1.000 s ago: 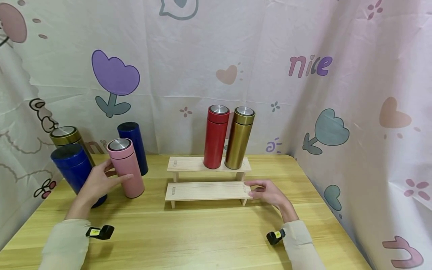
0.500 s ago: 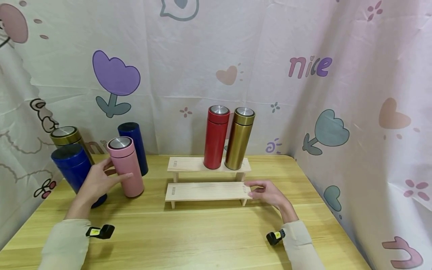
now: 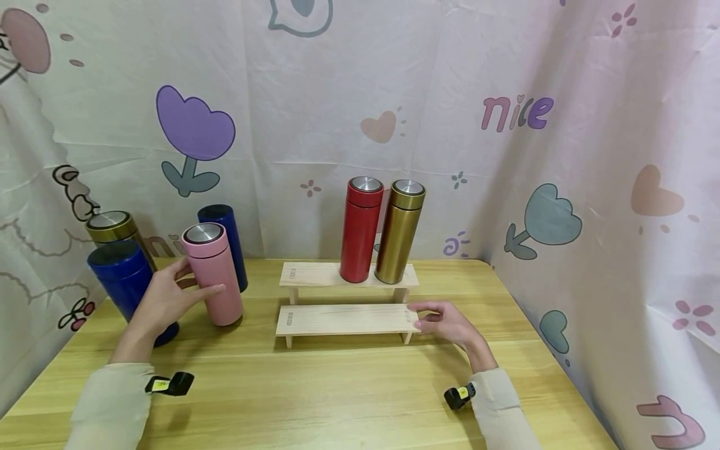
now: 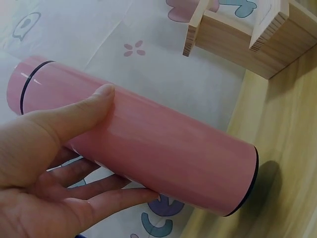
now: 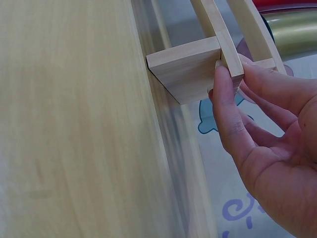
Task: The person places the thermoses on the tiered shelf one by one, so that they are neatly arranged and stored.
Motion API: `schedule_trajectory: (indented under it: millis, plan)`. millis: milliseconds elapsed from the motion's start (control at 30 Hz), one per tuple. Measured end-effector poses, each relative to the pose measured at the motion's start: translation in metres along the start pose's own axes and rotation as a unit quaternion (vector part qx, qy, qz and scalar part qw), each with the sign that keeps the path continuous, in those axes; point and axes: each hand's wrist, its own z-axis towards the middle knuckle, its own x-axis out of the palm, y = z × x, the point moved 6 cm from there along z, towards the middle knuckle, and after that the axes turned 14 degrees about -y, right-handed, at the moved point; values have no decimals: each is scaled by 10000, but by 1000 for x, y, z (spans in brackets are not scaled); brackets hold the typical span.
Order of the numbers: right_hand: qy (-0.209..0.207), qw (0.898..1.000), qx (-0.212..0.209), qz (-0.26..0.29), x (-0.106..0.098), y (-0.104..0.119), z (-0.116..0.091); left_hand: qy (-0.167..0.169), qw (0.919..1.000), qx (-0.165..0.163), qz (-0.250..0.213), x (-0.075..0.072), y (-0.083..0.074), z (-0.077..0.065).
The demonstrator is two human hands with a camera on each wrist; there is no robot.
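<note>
My left hand holds a pink thermos bottle with a steel-topped lid, thumb on one side and fingers round the other. In the left wrist view the bottle's base hangs just above the table, a shadow beside it. At the right end of the low wooden two-step rack, my right hand pinches the lower board between thumb and fingers, as the right wrist view shows. A red thermos and a gold thermos stand upright on the upper step.
Left of my left hand stands a blue thermos, with a second gold thermos behind it. Another blue thermos is behind the pink one. A printed cloth hangs behind the wooden table.
The pink thermos has risen slightly off the table in my left hand and shifted a little to the right. My right hand has stayed at the rack's end.
</note>
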Motion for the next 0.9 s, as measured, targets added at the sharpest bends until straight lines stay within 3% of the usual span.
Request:
schedule_trajectory:
  millis: [667,900]
  plan:
    - [-30,10000,37,-64,1,-1,0,-73,9997,-21,-225,-6,-17,1]
    - [-33,10000,20,-17,1,0,-1,-167,9993,120,-322,-7,-25,2]
